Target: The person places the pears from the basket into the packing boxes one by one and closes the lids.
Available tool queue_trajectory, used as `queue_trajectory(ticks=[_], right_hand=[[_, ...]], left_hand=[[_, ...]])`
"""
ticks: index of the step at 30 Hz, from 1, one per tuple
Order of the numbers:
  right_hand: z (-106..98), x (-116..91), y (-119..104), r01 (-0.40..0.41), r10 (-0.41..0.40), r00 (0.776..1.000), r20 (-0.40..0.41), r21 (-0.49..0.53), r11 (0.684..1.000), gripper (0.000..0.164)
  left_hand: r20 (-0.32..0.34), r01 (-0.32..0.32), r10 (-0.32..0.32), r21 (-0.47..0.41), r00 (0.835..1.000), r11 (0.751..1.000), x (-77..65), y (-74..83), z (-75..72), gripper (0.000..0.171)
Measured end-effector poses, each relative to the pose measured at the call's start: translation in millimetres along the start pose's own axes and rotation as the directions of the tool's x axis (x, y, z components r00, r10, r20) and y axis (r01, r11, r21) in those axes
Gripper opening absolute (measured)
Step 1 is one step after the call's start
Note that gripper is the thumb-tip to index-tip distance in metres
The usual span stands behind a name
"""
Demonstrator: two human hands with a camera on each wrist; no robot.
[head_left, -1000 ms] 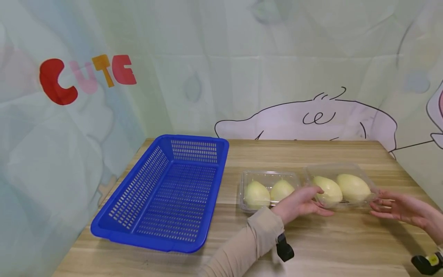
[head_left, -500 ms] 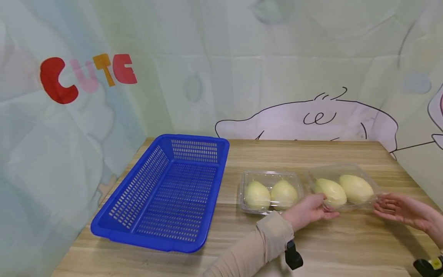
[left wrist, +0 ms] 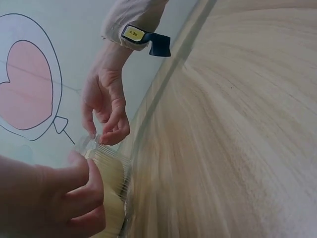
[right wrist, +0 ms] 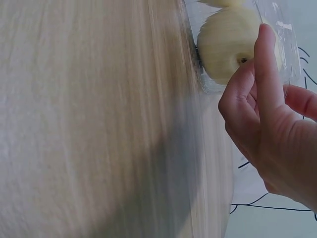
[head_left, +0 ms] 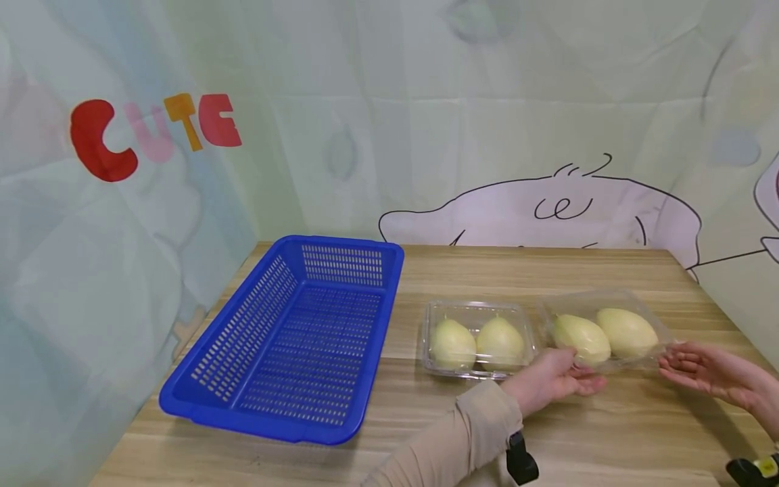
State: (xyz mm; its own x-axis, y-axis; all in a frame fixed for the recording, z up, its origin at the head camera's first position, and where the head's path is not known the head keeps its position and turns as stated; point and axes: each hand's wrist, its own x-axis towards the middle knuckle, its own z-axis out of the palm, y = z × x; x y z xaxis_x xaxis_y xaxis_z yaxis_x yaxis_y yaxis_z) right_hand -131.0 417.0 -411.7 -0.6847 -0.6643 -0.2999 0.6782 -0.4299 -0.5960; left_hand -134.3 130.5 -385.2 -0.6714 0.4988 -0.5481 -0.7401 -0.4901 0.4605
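A clear plastic box (head_left: 629,368) with two pale yellow-green pears (head_left: 627,333) sits at the right of the table. At its near left corner my left hand (head_left: 550,379) pinches the edge with curled fingers. My right hand (head_left: 712,372) grips the right end of the same box. In the left wrist view, the fingertips of the right hand (left wrist: 109,106) meet at the box's edge, with my left hand (left wrist: 54,198) close by. A second lidded clear box (head_left: 481,310), also with two pears (head_left: 453,343), stands just left of my left hand.
A blue plastic basket (head_left: 365,379) with slotted walls stands on the left of the wooden table (head_left: 548,270). Printed cloth (head_left: 341,135) hangs behind the table and along its left side. Black wrist cameras (head_left: 521,460) are strapped to both wrists.
My left hand has slid right and slightly nearer along the box's front edge. The right-hand box and its pears have shifted slightly right. My right hand moved slightly right with it.
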Motion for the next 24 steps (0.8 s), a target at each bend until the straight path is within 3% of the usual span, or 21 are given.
queue_trajectory(ticks=[9,17,24], right_hand=[[0.6,0.0,3.7,0.047,-0.047,0.999,-0.015,-0.043,0.998,0.046],[2.3,0.9,7.9,0.076,-0.079,0.996,-0.042,-0.070,0.995,0.043],[-0.8,2.0,9.4,0.094,-0.095,0.995,-0.008,-0.069,0.993,0.043]], left_hand=[[-0.015,-0.105,0.107,0.082,0.994,0.991,13.2,-11.0,-3.2,0.022],[-0.059,-0.181,0.189,0.121,0.980,0.976,12.9,-13.4,-0.2,0.020],[-0.086,-0.201,0.215,0.147,0.973,0.968,16.8,-13.0,1.7,0.023]])
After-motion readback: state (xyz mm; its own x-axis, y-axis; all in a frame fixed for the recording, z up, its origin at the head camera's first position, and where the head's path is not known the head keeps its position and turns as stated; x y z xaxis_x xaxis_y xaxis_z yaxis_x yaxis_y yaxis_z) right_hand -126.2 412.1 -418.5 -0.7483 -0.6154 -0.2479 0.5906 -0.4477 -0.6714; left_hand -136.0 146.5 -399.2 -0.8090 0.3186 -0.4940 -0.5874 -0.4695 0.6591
